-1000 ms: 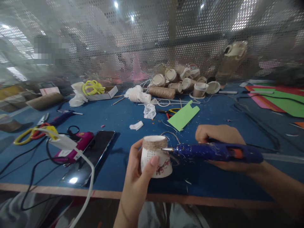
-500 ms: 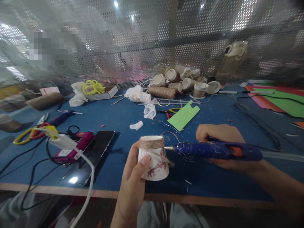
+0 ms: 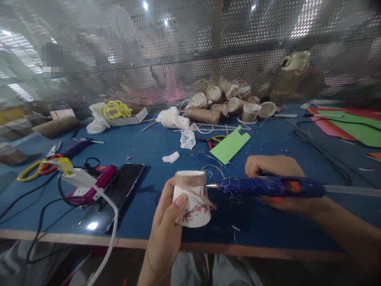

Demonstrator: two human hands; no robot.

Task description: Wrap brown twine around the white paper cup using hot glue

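My left hand [image 3: 168, 218] grips a white paper cup [image 3: 195, 212] printed with pink blossoms, thumb on its front. Brown twine [image 3: 190, 179] is wound in several turns round the cup's upper part, and a loose twine end hangs over its right side. My right hand [image 3: 276, 169] is wrapped round a blue glue gun [image 3: 256, 186], partly hidden behind it. The gun's metal tip points left and is at the right side of the twine band. A clear glue stick [image 3: 351, 190] sticks out of the gun's back end.
A phone [image 3: 127, 186], a magenta device [image 3: 101, 178], cables and scissors [image 3: 38, 167] lie on the left. Behind are a green paper piece [image 3: 230, 145], pliers [image 3: 218, 139], stacked cups [image 3: 175, 121], a twine roll [image 3: 204, 115] and several twine-wrapped cups [image 3: 235, 105]. Coloured sheets [image 3: 357, 127] lie right.
The cup has turned very slightly in my left hand. The glue gun has shifted a little, its back end now farther left and higher.
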